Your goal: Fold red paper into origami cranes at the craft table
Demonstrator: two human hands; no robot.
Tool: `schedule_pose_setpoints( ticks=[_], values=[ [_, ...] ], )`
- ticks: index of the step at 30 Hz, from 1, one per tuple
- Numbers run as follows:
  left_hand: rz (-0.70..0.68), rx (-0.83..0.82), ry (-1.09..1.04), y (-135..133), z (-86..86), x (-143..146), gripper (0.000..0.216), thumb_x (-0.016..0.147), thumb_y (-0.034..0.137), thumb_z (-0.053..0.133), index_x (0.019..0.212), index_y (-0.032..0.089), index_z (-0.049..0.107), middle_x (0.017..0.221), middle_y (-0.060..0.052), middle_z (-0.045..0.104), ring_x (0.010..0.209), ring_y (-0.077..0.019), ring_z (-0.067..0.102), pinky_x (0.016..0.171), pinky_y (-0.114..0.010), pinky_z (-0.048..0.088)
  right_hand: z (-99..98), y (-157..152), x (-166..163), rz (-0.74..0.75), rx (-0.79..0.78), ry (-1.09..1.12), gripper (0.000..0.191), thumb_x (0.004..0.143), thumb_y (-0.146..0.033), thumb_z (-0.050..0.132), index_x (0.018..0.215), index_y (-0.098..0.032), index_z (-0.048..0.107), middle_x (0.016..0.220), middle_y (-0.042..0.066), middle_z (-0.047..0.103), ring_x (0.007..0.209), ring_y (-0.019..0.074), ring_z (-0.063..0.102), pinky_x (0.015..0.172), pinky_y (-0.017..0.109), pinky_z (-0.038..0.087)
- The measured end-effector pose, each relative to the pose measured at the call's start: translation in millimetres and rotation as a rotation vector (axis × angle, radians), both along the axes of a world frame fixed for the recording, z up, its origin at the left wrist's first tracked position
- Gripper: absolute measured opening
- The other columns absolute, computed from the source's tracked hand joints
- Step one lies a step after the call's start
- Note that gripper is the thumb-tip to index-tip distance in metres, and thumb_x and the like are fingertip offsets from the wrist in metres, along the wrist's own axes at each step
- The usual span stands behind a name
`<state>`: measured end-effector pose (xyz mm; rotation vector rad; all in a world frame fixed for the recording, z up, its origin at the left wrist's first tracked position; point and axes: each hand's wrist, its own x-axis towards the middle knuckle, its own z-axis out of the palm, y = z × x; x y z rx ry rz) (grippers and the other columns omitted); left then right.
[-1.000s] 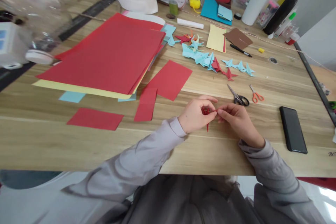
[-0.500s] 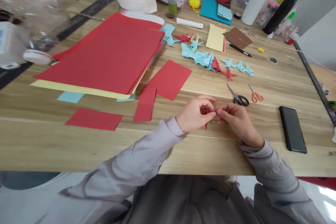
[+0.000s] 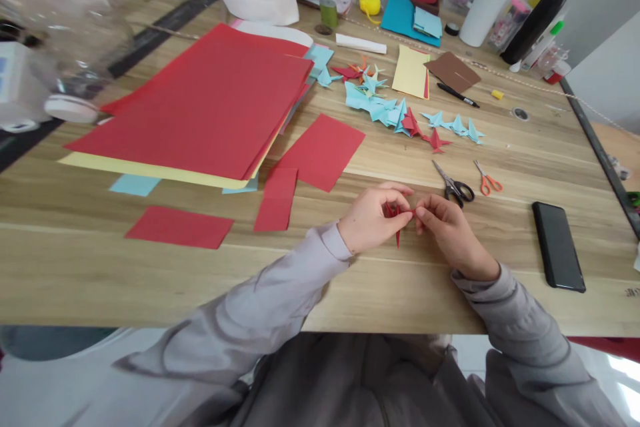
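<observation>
Over the front of the table, my left hand (image 3: 373, 219) pinches a small folded red paper crane (image 3: 398, 237), most of it hidden behind the fingers. One narrow point of the paper hangs below the hand. My right hand (image 3: 447, 230) has thumb and forefinger closed on another tip of the same paper, close against the left fingertips. Finished cranes lie beyond the hands: a red paper crane (image 3: 436, 141), several blue paper cranes (image 3: 457, 125) and a mixed heap around a blue crane (image 3: 371, 83).
Black scissors (image 3: 455, 188), orange scissors (image 3: 487, 180) and a phone (image 3: 557, 245) lie to the right. Red paper pieces (image 3: 323, 150) and a stack of large red sheets (image 3: 200, 107) are left. A tape measure (image 3: 369, 3) and plastic bottles (image 3: 65, 27) stand farther back.
Both hands keep their pinch on the red paper. The left hand and the hanging paper point have shifted slightly right; the other things stay put.
</observation>
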<state>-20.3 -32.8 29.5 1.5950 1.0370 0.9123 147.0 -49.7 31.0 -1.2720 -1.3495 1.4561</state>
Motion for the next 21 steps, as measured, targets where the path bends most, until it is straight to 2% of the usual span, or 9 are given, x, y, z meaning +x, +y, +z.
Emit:
schedule_pose_setpoints(
  ticks=[4, 7, 12, 14, 19, 21],
  values=[
    [0.016, -0.012, -0.004, 0.2, -0.4, -0.1, 0.008, 0.075, 0.019, 0.064, 0.068, 0.014, 0.067, 0.116, -0.013, 0.067, 0.089, -0.0197, 0.068, 0.073, -0.032, 0.054, 2.3, -0.7, -0.9, -0.039, -0.061, 0.071, 0.032, 0.073, -0.047, 0.072, 0.069, -0.019, 0.057, 0.057, -0.004, 0.056, 0.052, 0.0093, 0.048, 0.054, 0.025, 0.041],
    [0.043, 0.007, -0.010, 2.0, -1.1, -0.9, 0.007, 0.074, 0.019, 0.065, 0.069, 0.014, 0.067, 0.114, -0.014, 0.068, 0.098, -0.0227, 0.067, 0.083, -0.037, 0.054, 5.1, -0.4, 0.2, -0.112, -0.128, 0.130, 0.029, 0.070, -0.043, 0.075, 0.070, -0.018, 0.060, 0.059, -0.003, 0.059, 0.053, 0.0095, 0.052, 0.054, 0.024, 0.042],
    [0.077, 0.058, -0.005, 3.6, -2.2, -1.4, 0.007, 0.074, 0.017, 0.066, 0.068, 0.016, 0.066, 0.110, -0.013, 0.069, 0.107, -0.0240, 0.065, 0.095, -0.042, 0.050, 6.8, 1.0, 1.9, -0.168, -0.129, 0.104, 0.031, 0.069, -0.044, 0.076, 0.069, -0.017, 0.061, 0.059, -0.002, 0.060, 0.053, 0.0093, 0.054, 0.054, 0.023, 0.043],
    [0.080, 0.071, 0.004, 3.0, -2.9, -0.9, 0.006, 0.074, 0.016, 0.065, 0.068, 0.015, 0.066, 0.111, -0.014, 0.069, 0.107, -0.0242, 0.065, 0.094, -0.041, 0.050, 6.6, 1.2, 1.7, -0.134, -0.129, 0.086, 0.031, 0.070, -0.044, 0.076, 0.073, -0.017, 0.064, 0.060, -0.002, 0.062, 0.054, 0.0095, 0.055, 0.055, 0.023, 0.043],
    [0.068, 0.081, 0.050, 1.1, -5.4, 0.9, 0.005, 0.074, 0.016, 0.065, 0.070, 0.014, 0.067, 0.115, -0.014, 0.067, 0.097, -0.0230, 0.068, 0.076, -0.035, 0.055, 6.7, 1.2, 0.4, -0.067, -0.082, 0.022, 0.034, 0.067, -0.047, 0.078, 0.075, -0.016, 0.065, 0.061, -0.002, 0.062, 0.054, 0.0094, 0.055, 0.055, 0.024, 0.043],
    [0.067, 0.108, 0.063, 1.0, -6.2, 1.2, 0.004, 0.074, 0.015, 0.066, 0.070, 0.015, 0.067, 0.114, -0.013, 0.067, 0.097, -0.0226, 0.068, 0.079, -0.036, 0.054, 6.7, 1.4, 0.2, -0.060, -0.067, -0.001, 0.036, 0.066, -0.049, 0.078, 0.073, -0.016, 0.064, 0.059, -0.002, 0.062, 0.054, 0.0095, 0.054, 0.055, 0.024, 0.043]
  ],
)
